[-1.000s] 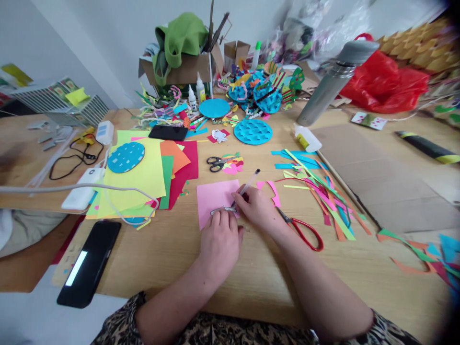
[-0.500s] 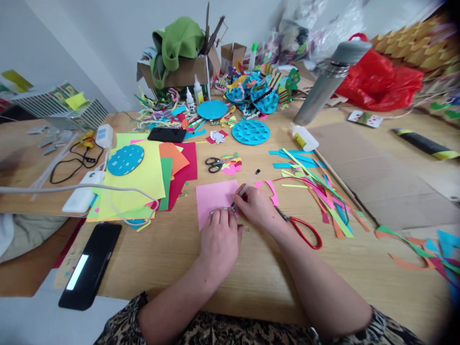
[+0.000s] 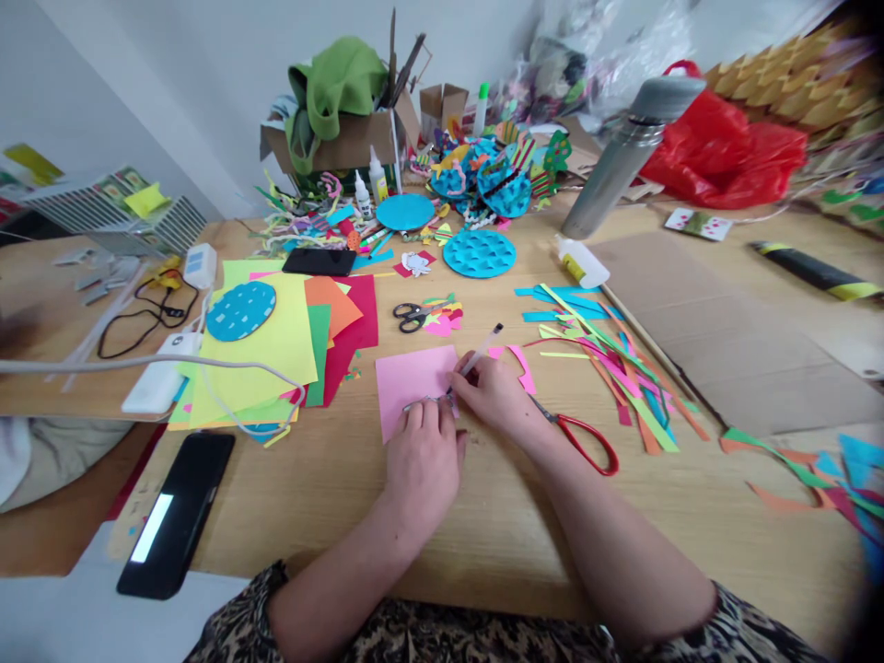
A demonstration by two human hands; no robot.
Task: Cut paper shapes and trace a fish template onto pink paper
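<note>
While the left hand bears down from above, its fingers lying side by side and clasping nothing, the right hand pinches a pen between thumb and fingers. Under the left fingertips lies a small pale cutout with a dark outline, set on the lower part of a pink sheet, which rests flat on the table. The pen slants, its dark end up and to the right, its point down by the right end of the cutout. Whether the point touches the paper I can't quite tell, as the fingers crowd that spot.

Good work here depends mostly on the left hand: firm, even pressure on the cutout, so that it and the sheet beneath cannot slide apart. If the pen runs along the edge, it is best held close against it at a steady slant, with a light touch, since a hard push could shift so small a piece. Fingertips are best set back from the edge being followed. The red-handled scissors lie close to the right wrist, and a pink offcut sits just beyond the right hand; both call for a little care with that forearm.
</note>
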